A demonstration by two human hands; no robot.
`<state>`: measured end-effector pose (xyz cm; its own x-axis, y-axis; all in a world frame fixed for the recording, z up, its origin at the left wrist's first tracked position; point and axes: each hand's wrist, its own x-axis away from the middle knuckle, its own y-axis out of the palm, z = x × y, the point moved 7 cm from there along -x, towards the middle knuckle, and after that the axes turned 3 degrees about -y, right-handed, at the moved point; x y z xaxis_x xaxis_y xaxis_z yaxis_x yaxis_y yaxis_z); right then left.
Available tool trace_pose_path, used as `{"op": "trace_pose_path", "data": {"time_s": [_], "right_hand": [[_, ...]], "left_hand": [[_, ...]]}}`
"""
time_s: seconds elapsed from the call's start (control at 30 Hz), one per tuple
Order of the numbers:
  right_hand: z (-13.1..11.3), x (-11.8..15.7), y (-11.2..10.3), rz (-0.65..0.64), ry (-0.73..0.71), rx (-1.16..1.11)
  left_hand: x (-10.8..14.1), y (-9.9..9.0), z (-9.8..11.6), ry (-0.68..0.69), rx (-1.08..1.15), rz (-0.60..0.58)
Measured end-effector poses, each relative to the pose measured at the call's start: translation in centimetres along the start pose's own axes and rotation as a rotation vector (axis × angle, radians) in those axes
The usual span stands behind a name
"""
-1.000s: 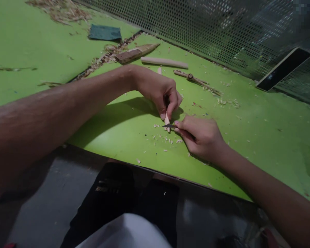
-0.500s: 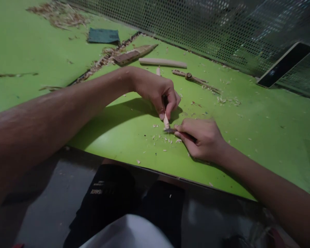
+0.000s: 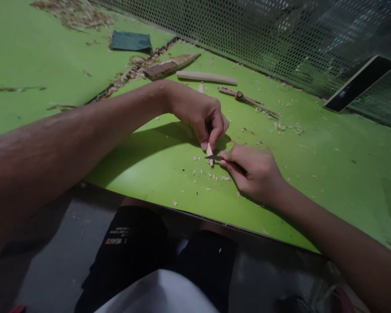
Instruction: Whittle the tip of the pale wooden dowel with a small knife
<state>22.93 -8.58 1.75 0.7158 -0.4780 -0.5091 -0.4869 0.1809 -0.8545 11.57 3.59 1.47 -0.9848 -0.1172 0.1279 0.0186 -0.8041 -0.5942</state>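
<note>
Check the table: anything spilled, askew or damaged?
Loose shavings are heaped at the far left of the green table and scattered near the knife and small pale stick; messy, but in keeping with cutting. A black device stands slanted by the perforated panel, looking askew, though probably propped. Nothing looks damaged.

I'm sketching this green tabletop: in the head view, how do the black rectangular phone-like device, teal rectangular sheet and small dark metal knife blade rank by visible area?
1. Black rectangular phone-like device
2. Teal rectangular sheet
3. Small dark metal knife blade, smallest though apparently nearest the camera
</note>
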Motion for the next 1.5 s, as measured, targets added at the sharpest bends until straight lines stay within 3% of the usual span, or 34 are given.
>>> {"op": "trace_pose_path", "data": {"time_s": [0.6, 0.77, 1.5], "right_hand": [[-0.94, 0.37, -0.12, -0.046, -0.053, -0.030], [-0.61, 0.20, -0.53, 0.019, -0.024, -0.020], [-0.49, -0.07, 0.27, -0.002, -0.027, -0.051]], "left_hand": [[0.13, 0.05, 0.03, -0.012, 0.019, -0.020], [0.09, -0.01, -0.03, -0.017, 0.014, -0.015], [0.18, 0.05, 0.12, -0.017, -0.016, -0.024]]}}
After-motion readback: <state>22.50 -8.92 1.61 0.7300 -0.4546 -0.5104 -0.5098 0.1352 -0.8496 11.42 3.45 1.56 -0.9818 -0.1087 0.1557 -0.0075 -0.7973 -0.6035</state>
